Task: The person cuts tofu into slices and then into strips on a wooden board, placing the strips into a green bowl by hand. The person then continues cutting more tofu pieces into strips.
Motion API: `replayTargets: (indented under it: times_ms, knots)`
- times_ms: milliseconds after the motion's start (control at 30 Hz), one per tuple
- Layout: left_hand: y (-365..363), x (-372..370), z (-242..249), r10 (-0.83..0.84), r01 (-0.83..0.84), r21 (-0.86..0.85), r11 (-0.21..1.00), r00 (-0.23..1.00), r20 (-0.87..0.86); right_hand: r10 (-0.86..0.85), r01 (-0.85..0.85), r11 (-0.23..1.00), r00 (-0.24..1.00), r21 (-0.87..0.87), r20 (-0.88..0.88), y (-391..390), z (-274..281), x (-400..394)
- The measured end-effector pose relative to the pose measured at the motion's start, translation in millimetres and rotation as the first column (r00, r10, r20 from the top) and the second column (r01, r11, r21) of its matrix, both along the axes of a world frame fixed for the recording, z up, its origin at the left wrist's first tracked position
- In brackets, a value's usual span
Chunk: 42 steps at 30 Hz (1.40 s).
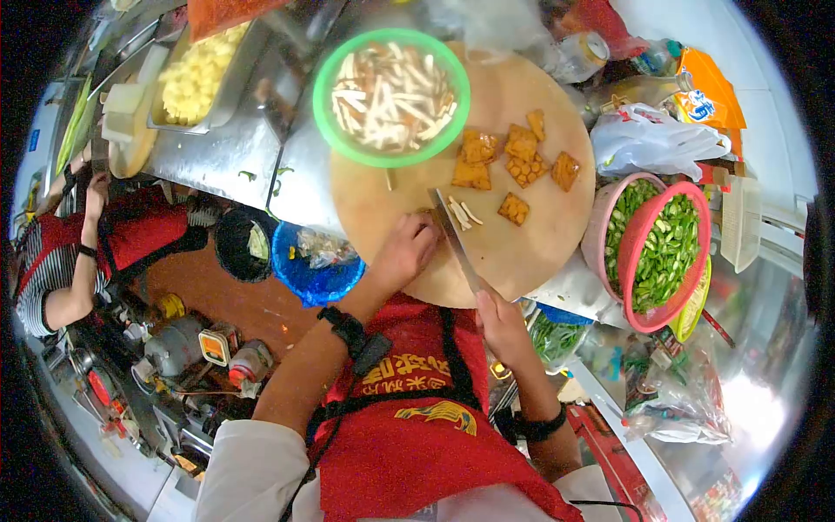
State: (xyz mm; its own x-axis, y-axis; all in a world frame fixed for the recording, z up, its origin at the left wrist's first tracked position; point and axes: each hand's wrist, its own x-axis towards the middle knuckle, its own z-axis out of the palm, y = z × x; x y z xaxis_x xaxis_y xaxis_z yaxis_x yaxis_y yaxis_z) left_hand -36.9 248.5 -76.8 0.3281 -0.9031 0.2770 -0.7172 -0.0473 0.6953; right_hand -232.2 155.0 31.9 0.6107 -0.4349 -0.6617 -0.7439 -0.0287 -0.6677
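Note:
On the round cutting board (539, 252), my right hand (503, 326) is closed round the handle of a knife (458, 244), whose blade points away from me. My left hand (409, 252) lies curled on the board, left of the blade, its fingertips beside a brown piece that is mostly hidden. Cut pale strips (464, 213) lie just right of the blade. Several brown tofu-like pieces (524, 165) rest farther right. A green-rimmed basket (322, 104) filled with white and brown strips (396, 96) stands on the board's far left part.
Right of the board are pink baskets (668, 320) of sliced green vegetables and a white plastic bag (652, 143). A metal tray (235, 109) of yellow chunks is at the upper left. Blue (300, 283) and black bins sit below the counter. Another person (78, 261) works at far left.

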Motion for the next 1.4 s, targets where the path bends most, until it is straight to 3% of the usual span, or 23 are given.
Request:
replayTargets:
  times_ms: [133,200,267,333,467,533,667,733,867,933,967,1033,1067,1133,1233,1300,1400]
  knots:
    - [0.2,-2.3,1.9,0.033,-0.033,-0.003,0.999,0.999,-0.029,0.038,-0.033,0.998,0.992,0.045,-0.124,5.9,24.2,-17.1]
    - [1.6,-2.5,3.8,0.025,-0.023,0.038,0.999,0.999,-0.039,0.112,-0.125,0.988,0.985,-0.094,-0.133,14.0,18.5,-10.0]
    - [2.7,-1.3,4.1,0.011,-0.01,0.04,0.999,1.0,-0.024,0.094,-0.101,0.989,0.993,-0.105,-0.071,8.3,4.7,6.6]
    - [4.5,-0.4,2.6,-0.008,0.008,0.047,0.999,1.0,-0.006,-0.003,0.004,0.999,0.999,0.033,-0.033,3.8,-0.8,15.7]
    - [4.7,-0.1,0.0,-0.011,0.011,0.0,1.0,1.0,-0.01,0.018,-0.008,0.995,0.995,0.095,-0.101,0.9,20.5,-3.0]
    - [6.0,-0.4,-0.4,-0.003,0.003,0.02,1.0,1.0,-0.027,0.083,-0.078,0.993,0.995,-0.084,0.057,12.3,13.6,-26.1]
    - [6.1,-1.1,1.5,-0.002,0.002,0.035,0.999,1.0,0.0,0.108,-0.113,0.988,0.993,-0.106,-0.055,12.6,0.8,2.0]
    - [7.6,0.5,2.1,-0.021,0.02,0.055,0.998,1.0,0.005,0.044,-0.04,0.998,0.996,0.054,-0.077,4.8,1.3,18.3]
    - [8.0,-1.0,-0.7,-0.005,0.005,0.0,1.0,1.0,-0.003,0.017,-0.015,0.999,0.999,0.038,-0.048,6.9,18.1,0.0]
    - [7.6,-2.8,-1.1,0.041,-0.042,-0.031,0.999,0.999,-0.022,0.11,-0.111,0.987,0.994,-0.115,-0.014,13.8,18.5,-19.4]
    - [8.2,-2.6,-0.8,0.036,-0.036,-0.01,0.999,0.999,-0.014,0.114,-0.115,0.987,0.993,-0.114,-0.016,16.4,8.1,-20.0]
    - [8.9,-1.7,0.2,0.026,-0.026,0.011,1.0,1.0,-0.006,0.163,-0.105,0.934,0.976,-0.341,0.147,23.6,-12.6,-12.9]
    - [9.3,-1.3,0.7,0.015,-0.015,0.027,1.0,1.0,-0.006,0.162,-0.103,0.934,0.976,-0.341,0.148,20.3,-14.8,-6.6]
    - [10.6,-0.7,-0.2,0.003,-0.003,0.047,0.999,1.0,-0.002,0.056,-0.055,0.996,0.998,-0.066,0.007,8.9,-7.0,15.7]
    - [12.7,-1.9,-6.2,-0.008,0.008,0.0,1.0,1.0,0.027,-0.039,0.039,0.998,0.999,0.059,0.0,3.6,0.1,11.0]
    - [15.5,-5.9,-6.4,0.112,-0.112,-0.007,0.994,0.992,-0.051,0.004,-0.003,1.0,1.0,0.03,-0.028,2.2,11.4,-4.1]
    - [19.5,-3.8,-2.6,0.112,-0.105,0.087,0.991,0.99,-0.081,0.062,-0.061,0.998,0.995,0.018,-0.076,5.8,27.2,-10.6]
